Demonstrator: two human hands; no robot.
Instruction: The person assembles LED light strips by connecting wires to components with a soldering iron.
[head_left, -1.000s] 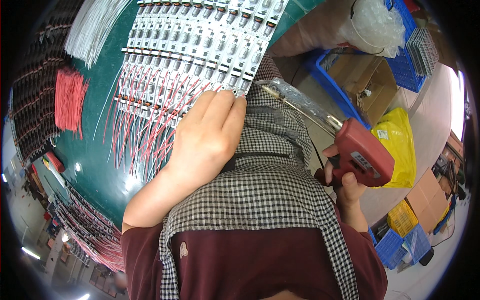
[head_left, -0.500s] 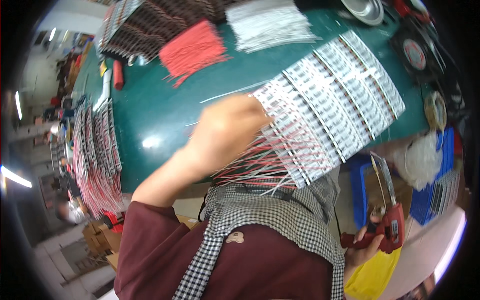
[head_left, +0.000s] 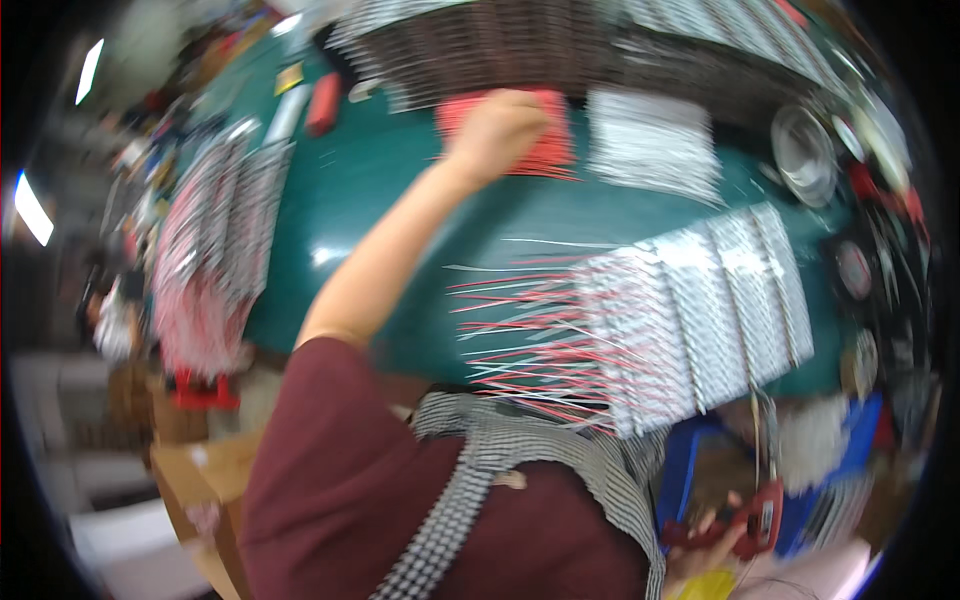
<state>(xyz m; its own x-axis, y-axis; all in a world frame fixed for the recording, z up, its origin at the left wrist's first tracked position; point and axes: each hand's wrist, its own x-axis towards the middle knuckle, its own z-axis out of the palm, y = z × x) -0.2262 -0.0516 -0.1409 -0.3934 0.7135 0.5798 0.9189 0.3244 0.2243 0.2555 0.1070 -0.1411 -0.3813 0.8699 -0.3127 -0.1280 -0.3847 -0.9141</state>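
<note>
Over a bundle of cut red wires (head_left: 555, 148) at the far side of the green table is my left hand (head_left: 500, 130). Its fingers curl closed, with the tips hidden and blurred, so what they hold does not show. Down at the lower right, my right hand (head_left: 705, 545) grips a red soldering gun (head_left: 762, 520), its long metal tip pointing up and away. Between the hands lies a white panel of many small boards in rows (head_left: 720, 310). Red and white wires (head_left: 530, 330) stick out from its left edge.
White wires (head_left: 655, 145) lie beside the red ones, before a dark stack of panels (head_left: 480, 50). Wired strips (head_left: 215, 250) hang over the table's left edge. At right are a metal bowl (head_left: 803, 155), a tape roll (head_left: 858, 365) and a blue crate (head_left: 680, 470).
My left hand has moved from the panel's wired edge up and away to the red wires. The view has shifted. My right hand still holds the soldering gun at the lower right.
</note>
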